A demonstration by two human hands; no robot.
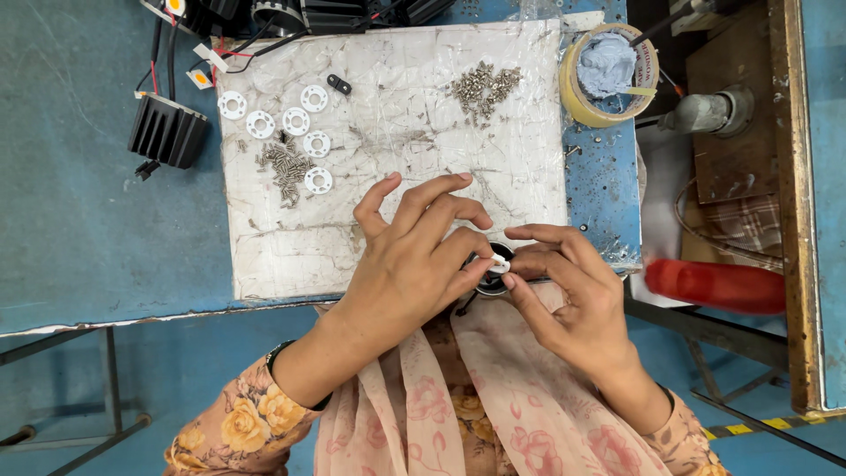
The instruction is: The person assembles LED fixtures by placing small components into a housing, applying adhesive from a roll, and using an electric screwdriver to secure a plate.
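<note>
Both hands meet at the table's near edge. Left hand [414, 256] fingers fanned, thumb and forefinger pinching. Right hand [568, 291] curled, fingertips [514, 235] touching the left's; its grip is probably closed. Forearms angle inward.

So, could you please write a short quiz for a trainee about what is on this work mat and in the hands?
1. True or false: the white rings lie on the left part of the white mat.
2. Which pile is nearer to the tape roll? A) the screws at the top right of the mat. B) the screws beside the rings.
3. Fill in: both hands hold a small round black part with a ___ piece on it.

Key:
1. True.
2. A.
3. White; the left hand and the right hand pinch it between their fingers at the near edge of the mat.
</note>
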